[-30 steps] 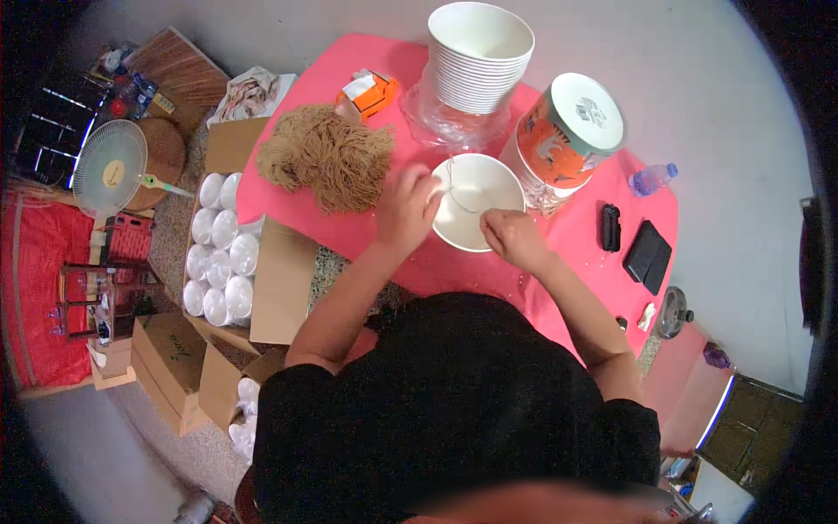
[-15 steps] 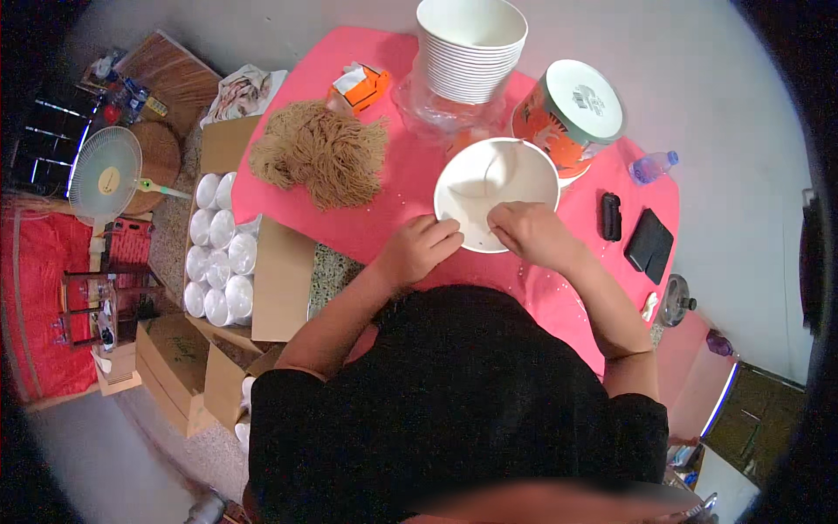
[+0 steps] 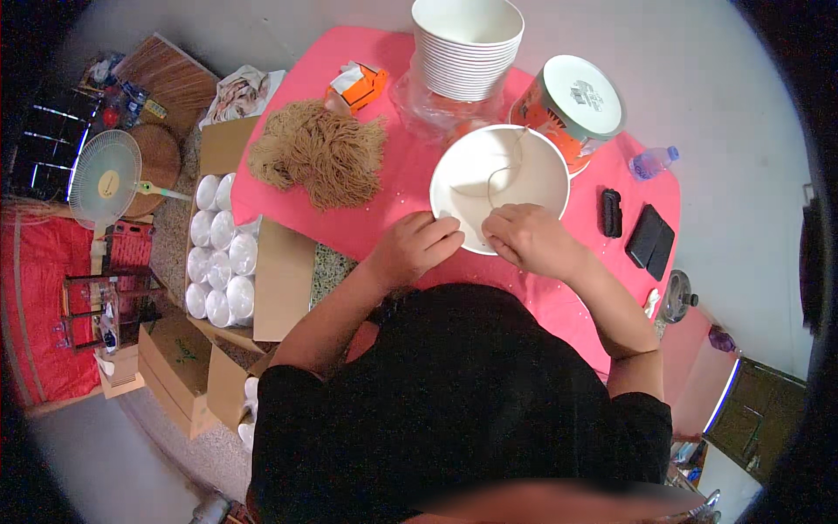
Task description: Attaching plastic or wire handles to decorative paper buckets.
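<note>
A white paper bowl (image 3: 499,185) sat tilted toward the person on the near part of the pink table (image 3: 401,183), its mouth open to view so both hands could work at its near rim. The left hand (image 3: 415,249) was curled closed against the rim's lower left edge, seemingly steadying it. The right hand (image 3: 528,237) pinched the rim from the right with bent fingers; a thin string (image 3: 502,170) looped across the inside of the bowl, which otherwise looked empty.

Just behind stood a tall stack of matching bowls (image 3: 467,48) in a clear plastic sleeve, handy for taking the next one. Beside it was a round tub (image 3: 572,105) with a white lid, shut, contents hidden. A heap of brown string (image 3: 319,148) lay left of the bowl, within reach. Lower left, an open cardboard box (image 3: 231,253) held rows of white cups or bowls. A black wallet (image 3: 653,236) lay well to the right.
</note>
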A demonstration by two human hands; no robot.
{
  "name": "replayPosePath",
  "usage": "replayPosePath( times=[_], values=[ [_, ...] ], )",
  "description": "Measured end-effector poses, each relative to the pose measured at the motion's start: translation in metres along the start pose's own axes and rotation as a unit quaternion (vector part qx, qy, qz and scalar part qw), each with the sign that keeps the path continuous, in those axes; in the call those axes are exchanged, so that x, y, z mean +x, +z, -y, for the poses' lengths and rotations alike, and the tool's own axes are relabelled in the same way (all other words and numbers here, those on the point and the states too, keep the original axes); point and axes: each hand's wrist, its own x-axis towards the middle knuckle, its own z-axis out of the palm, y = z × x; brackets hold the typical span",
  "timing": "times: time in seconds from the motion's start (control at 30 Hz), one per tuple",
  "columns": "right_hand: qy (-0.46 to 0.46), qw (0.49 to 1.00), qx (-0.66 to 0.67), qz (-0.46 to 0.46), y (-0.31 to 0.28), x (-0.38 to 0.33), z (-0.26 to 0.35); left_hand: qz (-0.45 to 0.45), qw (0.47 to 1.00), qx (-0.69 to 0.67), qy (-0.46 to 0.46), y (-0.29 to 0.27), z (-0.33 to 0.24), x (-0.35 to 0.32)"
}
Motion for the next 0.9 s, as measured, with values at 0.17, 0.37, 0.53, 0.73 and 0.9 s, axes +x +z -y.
replayPosePath(
  times=[0.17, 0.37, 0.53, 0.73, 0.9],
  values=[
    [-0.007, 1.000, -0.020, 0.009, 0.003, -0.001, -0.002, -0.005, 1.000, 0.001, 0.000, -0.003, -0.001, 0.002],
    [-0.013, 0.999, -0.022, 0.026, 0.000, -0.002, -0.001, 0.004, 1.000, -0.008, -0.001, -0.005, -0.001, 0.003],
    [-0.023, 0.999, -0.012, 0.036, -0.004, -0.001, 0.000, -0.010, 1.000, -0.011, 0.008, -0.004, -0.001, 0.003],
    [-0.030, 0.999, -0.015, 0.032, -0.006, -0.001, 0.002, -0.013, 1.000, -0.006, 0.013, -0.006, -0.002, 0.005],
    [-0.035, 0.999, -0.016, 0.035, -0.007, 0.002, 0.003, -0.007, 1.000, -0.006, 0.005, -0.007, -0.003, 0.005]
  ],
)
